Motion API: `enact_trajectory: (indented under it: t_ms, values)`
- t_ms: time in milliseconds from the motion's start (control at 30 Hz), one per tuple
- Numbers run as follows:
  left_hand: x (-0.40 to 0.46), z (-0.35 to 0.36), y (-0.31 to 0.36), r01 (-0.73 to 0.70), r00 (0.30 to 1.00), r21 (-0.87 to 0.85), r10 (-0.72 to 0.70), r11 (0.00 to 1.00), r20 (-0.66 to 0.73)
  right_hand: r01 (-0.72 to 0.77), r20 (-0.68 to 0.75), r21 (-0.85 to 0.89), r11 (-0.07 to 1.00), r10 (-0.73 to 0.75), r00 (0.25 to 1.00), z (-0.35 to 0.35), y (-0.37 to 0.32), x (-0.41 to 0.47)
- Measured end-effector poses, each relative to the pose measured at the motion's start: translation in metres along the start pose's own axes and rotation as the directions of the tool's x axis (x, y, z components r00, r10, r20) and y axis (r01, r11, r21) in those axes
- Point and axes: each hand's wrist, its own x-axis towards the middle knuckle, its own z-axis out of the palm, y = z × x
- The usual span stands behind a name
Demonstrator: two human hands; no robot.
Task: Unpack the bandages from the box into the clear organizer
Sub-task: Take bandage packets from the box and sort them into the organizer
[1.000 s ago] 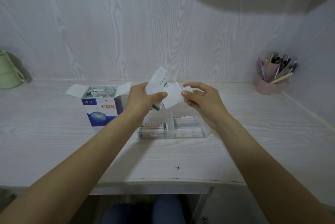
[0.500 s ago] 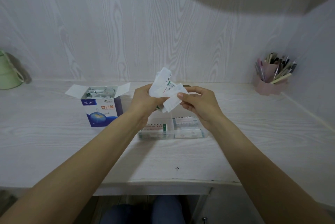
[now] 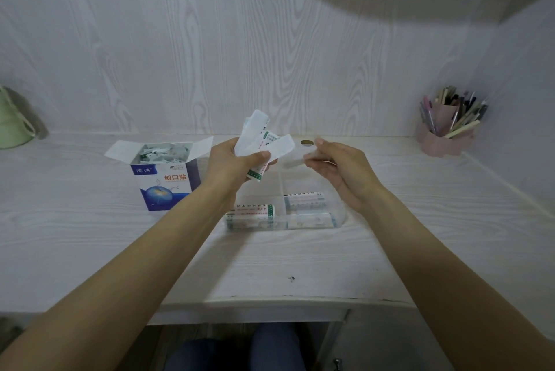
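- Nearest me, at the front edge of the pale wood-grain desk (image 3: 90, 250), both my bare forearms reach forward toward the clear plastic organizer (image 3: 338, 208), and a small dark speck sits on the desk just in front of that organizer.
- Inside the organizer, flat white wrapped bandages with green print (image 3: 250, 214) lie in its near left compartment, and white wrapped bandages with pale blue ends (image 3: 304, 201) lie in the right compartments; I cannot tell how many there are.
- Above the organizer's far left part, my left hand (image 3: 229, 164) grips a fanned bunch of white paper-wrapped bandages (image 3: 255, 136), thumb pressed across the front and fingers curled behind.
- Above the organizer's far right part, my right hand (image 3: 339, 166) pinches a single blurred white bandage strip (image 3: 295, 160) between thumb and fingertips; it lies just beside the bunch, and whether the two touch I cannot tell.
- Left of the organizer stands the open white-and-blue cardboard box with orange lettering (image 3: 163, 184), flaps spread, with more loose wrapped bandages heaped inside.
- Far right of the organizer, against the wood-grain wall, stands a pink holder full of pens (image 3: 444, 142).
- Far left of the organizer, at the frame's edge, sits a pale green container with a handle (image 3: 12, 127).
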Motion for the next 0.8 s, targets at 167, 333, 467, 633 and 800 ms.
enact_trajectory:
  t_ms: [167, 333, 467, 633, 800]
  values:
    - [-0.003, 0.000, -0.001, 0.007, 1.000, -0.011, -0.007, 1.000, 0.024, 0.008, -0.022, -0.457, 0.890, -0.020, 1.000, -0.010, 0.009, 0.005]
    - [-0.004, -0.003, 0.002, -0.015, 0.999, -0.004, 0.015, 1.000, 0.029, 0.065, 0.046, -0.770, 0.635, -0.047, 0.998, -0.014, 0.009, 0.012]
    - [-0.003, -0.006, 0.003, -0.016, 1.000, -0.002, 0.016, 1.000, 0.015, 0.137, 0.142, -0.896, 0.422, -0.020, 0.990, -0.006, 0.011, 0.016]
    - [-0.004, -0.007, 0.003, -0.010, 1.000, 0.001, 0.010, 1.000, 0.018, 0.224, 0.239, -0.960, 0.168, 0.072, 0.968, 0.001, 0.019, 0.020]
    - [-0.004, -0.009, 0.003, -0.011, 1.000, 0.006, 0.011, 1.000, 0.018, 0.276, 0.288, -0.955, 0.104, 0.114, 0.951, 0.005, 0.016, 0.024]
